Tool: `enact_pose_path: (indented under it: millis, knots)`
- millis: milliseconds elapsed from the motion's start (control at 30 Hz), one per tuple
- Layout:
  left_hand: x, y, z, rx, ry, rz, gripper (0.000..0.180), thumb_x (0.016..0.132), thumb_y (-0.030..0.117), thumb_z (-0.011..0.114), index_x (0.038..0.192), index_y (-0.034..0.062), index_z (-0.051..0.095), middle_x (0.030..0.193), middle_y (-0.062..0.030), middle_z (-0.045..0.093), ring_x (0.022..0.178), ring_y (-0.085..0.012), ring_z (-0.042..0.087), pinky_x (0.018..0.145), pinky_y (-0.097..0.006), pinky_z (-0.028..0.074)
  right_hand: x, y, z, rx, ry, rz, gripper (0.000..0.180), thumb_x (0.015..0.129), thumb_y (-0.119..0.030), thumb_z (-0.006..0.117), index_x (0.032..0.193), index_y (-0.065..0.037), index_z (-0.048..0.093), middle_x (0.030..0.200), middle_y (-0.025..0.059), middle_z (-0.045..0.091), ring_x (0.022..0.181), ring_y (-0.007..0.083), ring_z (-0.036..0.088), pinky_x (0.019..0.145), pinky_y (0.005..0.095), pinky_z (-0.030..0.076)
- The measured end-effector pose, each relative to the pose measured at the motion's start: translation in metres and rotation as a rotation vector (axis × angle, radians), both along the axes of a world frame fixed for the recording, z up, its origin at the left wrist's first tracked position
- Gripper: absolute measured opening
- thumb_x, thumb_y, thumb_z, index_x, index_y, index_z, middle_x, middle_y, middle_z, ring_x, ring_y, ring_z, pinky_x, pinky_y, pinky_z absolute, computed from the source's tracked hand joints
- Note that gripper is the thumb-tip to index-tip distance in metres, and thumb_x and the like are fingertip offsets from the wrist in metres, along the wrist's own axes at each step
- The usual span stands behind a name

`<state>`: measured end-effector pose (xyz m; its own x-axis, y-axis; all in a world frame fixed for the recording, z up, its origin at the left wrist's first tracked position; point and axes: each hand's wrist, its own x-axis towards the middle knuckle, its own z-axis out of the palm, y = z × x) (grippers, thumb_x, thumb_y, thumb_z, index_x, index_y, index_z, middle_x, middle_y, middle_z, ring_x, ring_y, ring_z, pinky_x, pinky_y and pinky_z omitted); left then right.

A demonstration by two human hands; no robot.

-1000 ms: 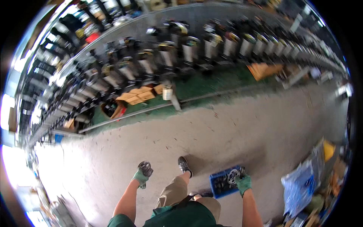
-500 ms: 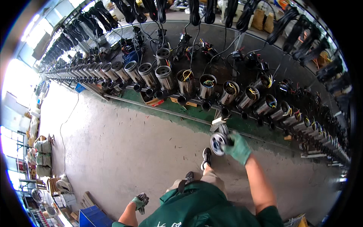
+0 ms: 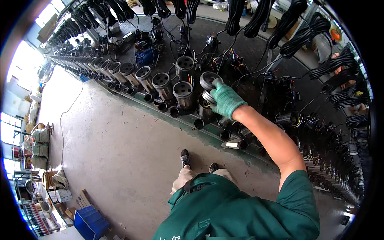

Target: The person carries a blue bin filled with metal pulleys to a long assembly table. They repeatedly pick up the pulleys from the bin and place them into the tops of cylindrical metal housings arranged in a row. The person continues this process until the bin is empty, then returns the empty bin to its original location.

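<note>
My right hand (image 3: 227, 99), in a green glove, is closed on two round grooved metal end caps (image 3: 207, 81), one above the other. They are over an open metal cylinder (image 3: 205, 113) in the row along the bench edge; the lower cap is at its rim, but whether it touches cannot be made out. Coloured wires show inside that cylinder. Just left stands a cylinder (image 3: 183, 97) topped with a cap that has several holes. Behind it is another capped cylinder (image 3: 185, 66). My left hand is out of sight.
Bundled black cables (image 3: 256, 20) hang above the dark bench (image 3: 168, 52). Wired black parts (image 3: 236, 60) lie on it. More cylinders (image 3: 160, 86) run off to both sides. A blue bin (image 3: 90, 222) stands on the floor at lower left.
My right hand has risen from low beside the bench to above the row, carrying the end caps over an open cylinder. My left hand has gone out of view.
</note>
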<state>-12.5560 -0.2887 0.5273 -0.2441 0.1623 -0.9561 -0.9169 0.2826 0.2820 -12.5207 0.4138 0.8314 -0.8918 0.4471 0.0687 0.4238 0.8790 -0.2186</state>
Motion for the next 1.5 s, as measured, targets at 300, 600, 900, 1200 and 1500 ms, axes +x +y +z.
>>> enact_pose_path:
  millis: [300, 600, 900, 1200, 1500]
  knots:
    - [-0.105, 0.049, -0.022, 0.077, 0.035, -0.234, 0.058, 0.087, -0.008, 0.046, 0.142, 0.0116, 0.052, 0.132, -0.0057, 0.065, 0.119, -0.0212, 0.064, 0.098, -0.034, 0.054, -0.042, 0.000, -0.086, 0.101, -0.102, -0.105, 0.040, 0.089, -0.019, 0.065, 0.124, -0.001, 0.057, 0.105, 0.0239, 0.068, 0.097, 0.0413, 0.067, 0.085, 0.0502, 0.054]
    - [-0.265, 0.089, -0.054, 0.346, 0.287, -0.467, 0.071, 0.080, -0.022, 0.051, 0.141, 0.0125, 0.050, 0.128, -0.0064, 0.066, 0.113, -0.0187, 0.068, 0.090, -0.030, 0.059, -0.039, 0.023, -0.045, -0.118, -0.461, 0.025, 0.034, 0.082, -0.016, 0.074, 0.110, 0.002, 0.066, 0.113, 0.0252, 0.062, 0.094, 0.0365, 0.065, 0.088, 0.0417, 0.052]
    - [-0.313, 0.129, -0.050, 0.227, 0.111, -0.334, 0.071, 0.077, -0.023, 0.055, 0.139, 0.0111, 0.052, 0.123, -0.0078, 0.067, 0.105, -0.0190, 0.069, 0.083, -0.031, 0.059, -0.055, 0.005, -0.060, 0.165, -0.734, 0.059, 0.032, 0.099, -0.019, 0.052, 0.119, 0.004, 0.063, 0.098, 0.0225, 0.065, 0.085, 0.0364, 0.065, 0.084, 0.0401, 0.051]
    - [-0.288, 0.121, -0.059, 0.186, 0.120, -0.483, 0.068, 0.077, -0.021, 0.057, 0.137, 0.0101, 0.050, 0.123, -0.0097, 0.066, 0.105, -0.0217, 0.069, 0.084, -0.033, 0.059, -0.051, -0.008, -0.035, -0.189, -0.254, -0.370, 0.041, 0.095, -0.008, 0.052, 0.133, 0.006, 0.051, 0.103, 0.0257, 0.066, 0.094, 0.0387, 0.067, 0.083, 0.0442, 0.053]
    - [-0.283, 0.123, -0.060, 0.175, 0.110, -0.511, 0.066, 0.077, -0.021, 0.057, 0.135, 0.0100, 0.049, 0.124, -0.0108, 0.065, 0.107, -0.0225, 0.068, 0.086, -0.035, 0.058, -0.035, 0.002, -0.032, -0.122, 0.044, -0.401, 0.032, 0.095, -0.009, 0.054, 0.123, 0.004, 0.057, 0.100, 0.0277, 0.066, 0.095, 0.0408, 0.067, 0.082, 0.0454, 0.053]
